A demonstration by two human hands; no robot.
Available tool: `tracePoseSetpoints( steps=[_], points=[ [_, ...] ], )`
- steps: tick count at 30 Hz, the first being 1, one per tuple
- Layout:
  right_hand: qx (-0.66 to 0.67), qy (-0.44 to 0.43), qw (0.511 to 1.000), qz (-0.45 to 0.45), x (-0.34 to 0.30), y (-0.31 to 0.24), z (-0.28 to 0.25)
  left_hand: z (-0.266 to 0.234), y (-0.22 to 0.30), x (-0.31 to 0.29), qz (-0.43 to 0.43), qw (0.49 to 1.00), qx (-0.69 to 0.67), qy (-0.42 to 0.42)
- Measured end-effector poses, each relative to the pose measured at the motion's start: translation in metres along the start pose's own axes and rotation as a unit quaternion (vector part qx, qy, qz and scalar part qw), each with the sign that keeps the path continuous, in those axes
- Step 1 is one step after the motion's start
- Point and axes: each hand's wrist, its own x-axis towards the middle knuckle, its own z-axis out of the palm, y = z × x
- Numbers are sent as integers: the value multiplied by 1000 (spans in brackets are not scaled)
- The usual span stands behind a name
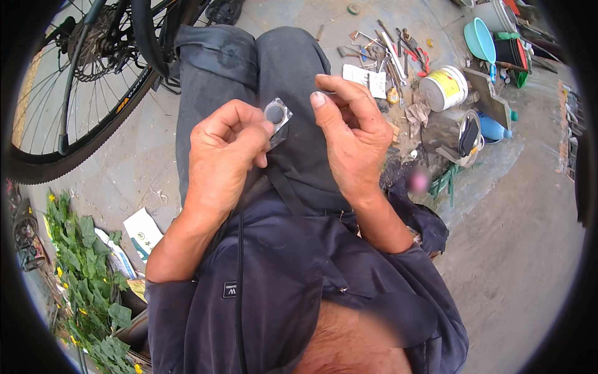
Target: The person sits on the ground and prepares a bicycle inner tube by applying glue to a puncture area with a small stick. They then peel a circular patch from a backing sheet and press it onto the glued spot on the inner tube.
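Between the thumb and fingers of my left hand (pixel 227 140) is a small round grey patch (pixel 274 114) on a shiny, square-cut backing, much like a tube repair patch. It is held up above my dark trousers (pixel 293 68), around the level of the knees. My right hand (pixel 355 128) is raised a short way to the right of the patch, not touching it. Its thumb and index finger are apart, with nothing visible between them; the other fingers curl in and are partly hidden.
A bicycle wheel (pixel 78 149) stands at the upper left. Several loose hand tools (pixel 392 50) lie on the ground ahead to the right, near a white bucket (pixel 443 88), a teal basin (pixel 479 40) and a blue bottle (pixel 493 129). Leafy plants (pixel 87 274) grow at the lower left.
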Motion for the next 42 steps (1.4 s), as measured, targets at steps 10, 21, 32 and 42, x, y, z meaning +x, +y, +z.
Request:
tracePoseSetpoints(
  steps=[10, 21, 32, 42],
  points=[
    [-213, -135, 902, -351, -1, 0, -8, -7, 1, -1, -77, 993, -80, -28],
    [-185, -114, 916, -336, 0, 6, -1, -7, 5, 4, -103, 989, -101, -25],
    [-25, -126, 981, -148, 6, 17, 8, -13, 9, 14, -115, 988, -94, -33],
    [205, -214, 911, 287, 22, 8, 2, -27, 13, 19, -27, 994, 75, -74]
  ],
)
